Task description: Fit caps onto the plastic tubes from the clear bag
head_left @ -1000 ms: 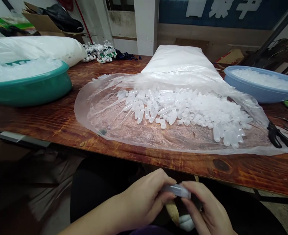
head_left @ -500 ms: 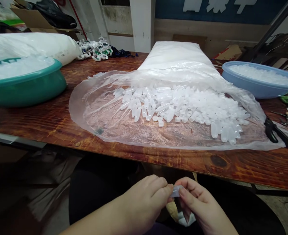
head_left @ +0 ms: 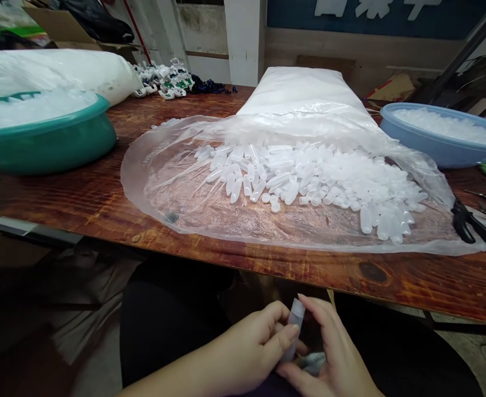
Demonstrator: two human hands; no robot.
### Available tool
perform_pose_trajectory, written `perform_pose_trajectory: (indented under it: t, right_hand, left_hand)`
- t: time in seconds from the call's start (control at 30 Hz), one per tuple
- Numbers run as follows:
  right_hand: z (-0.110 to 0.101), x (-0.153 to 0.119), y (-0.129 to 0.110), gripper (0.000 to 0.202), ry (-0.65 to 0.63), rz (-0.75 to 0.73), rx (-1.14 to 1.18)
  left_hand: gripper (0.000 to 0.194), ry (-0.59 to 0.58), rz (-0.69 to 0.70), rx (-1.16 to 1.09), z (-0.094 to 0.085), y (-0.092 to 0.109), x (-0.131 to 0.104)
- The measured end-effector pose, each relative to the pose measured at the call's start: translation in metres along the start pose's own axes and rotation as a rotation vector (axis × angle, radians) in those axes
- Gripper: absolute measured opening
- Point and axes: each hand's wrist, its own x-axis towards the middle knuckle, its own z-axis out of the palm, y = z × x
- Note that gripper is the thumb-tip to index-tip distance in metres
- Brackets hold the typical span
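Observation:
Over my lap, below the table's front edge, my left hand pinches a small translucent plastic tube between thumb and fingers. The tube stands tilted, its whitish capped end up. My right hand spans it lengthwise, index fingertip at the top end and thumb by the lower end. Behind the fingers, a pale bit of something in my lap is partly hidden. In front of me on the table, a heap of similar translucent tubes and small caps spills from the mouth of a large clear plastic bag.
A green basin full of white pieces stands at left, a blue basin at right. Black-handled pliers lie on the bag's right edge. A full white sack and small white-and-green parts sit at the back left.
The tube has turned from nearly level to tilted upright. My right fingers have opened out from a pinch to span its length, and my left hand has shifted its hold.

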Motion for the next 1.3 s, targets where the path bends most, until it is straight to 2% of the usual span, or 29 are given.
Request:
perform_pose_trajectory:
  t: [0.1,0.2,0.33,0.5,0.6,0.67,0.73,0.8,0.87,0.93,0.97,1.03,1.1,1.13,1.23,1.27,1.3]
  right_hand:
    - [0.001,0.004,-0.002,0.073,-0.029,-0.023,-0.074]
    - [0.006,-0.001,-0.002,0.076,-0.042,-0.013,-0.047]
    - [0.017,-0.012,0.000,0.069,0.021,0.065,0.028]
    - [0.020,-0.010,-0.001,0.065,0.098,0.025,0.026]
    - [0.014,-0.002,0.000,0.061,0.074,-0.028,-0.064]
    - [0.005,0.000,0.003,0.067,0.056,-0.098,-0.160]
    - [-0.008,0.001,0.006,0.069,0.092,-0.162,-0.215]
    - [-0.023,0.003,0.007,0.049,0.177,-0.196,-0.212]
    - [-0.040,0.015,0.007,0.029,0.252,-0.183,-0.225]
    - [-0.056,0.039,0.009,0.020,0.258,-0.108,-0.286]
    - [-0.063,0.055,0.012,0.013,0.215,-0.038,-0.314]
    - [-0.072,0.091,0.021,0.014,0.100,0.109,-0.419]
    - [-0.076,0.126,0.035,0.021,-0.059,0.261,-0.598]
    - [-0.077,0.140,0.042,0.026,-0.100,0.284,-0.629]
    - [-0.071,0.169,0.058,0.032,-0.178,0.285,-0.656]
    - [-0.069,0.174,0.061,0.032,-0.193,0.279,-0.658]
    - [-0.066,0.176,0.063,0.030,-0.205,0.276,-0.662]
  left_hand:
    - [0.041,0.006,-0.024,-0.045,0.002,-0.006,0.001]
    - [0.047,-0.019,-0.051,-0.084,0.006,-0.010,0.002]
    - [0.052,-0.037,-0.058,-0.154,0.011,-0.011,0.001]
    - [0.054,-0.035,-0.050,-0.164,0.012,-0.010,-0.001]
    - [0.053,-0.011,-0.033,-0.141,0.009,-0.011,0.003]
    - [0.055,-0.003,-0.048,-0.158,0.007,-0.014,0.011]
    - [0.060,-0.017,-0.085,-0.177,0.005,-0.018,0.023]
    - [0.064,-0.030,-0.135,-0.155,0.004,-0.021,0.035]
    - [0.067,-0.029,-0.200,-0.017,0.004,-0.019,0.042]
    - [0.069,-0.016,-0.200,0.267,0.004,-0.009,0.040]
    - [0.065,-0.026,-0.153,0.426,0.004,0.000,0.036]
    - [0.046,-0.094,0.031,0.671,0.000,0.023,0.024]
    - [0.029,-0.128,0.211,0.779,-0.009,0.050,0.014]
    - [0.028,-0.056,0.279,0.838,-0.016,0.064,0.012]
    - [0.025,0.430,0.433,1.198,-0.045,0.100,0.023]
    - [0.027,0.529,0.421,1.346,-0.056,0.108,0.031]
    - [0.028,0.571,0.370,1.470,-0.066,0.114,0.040]
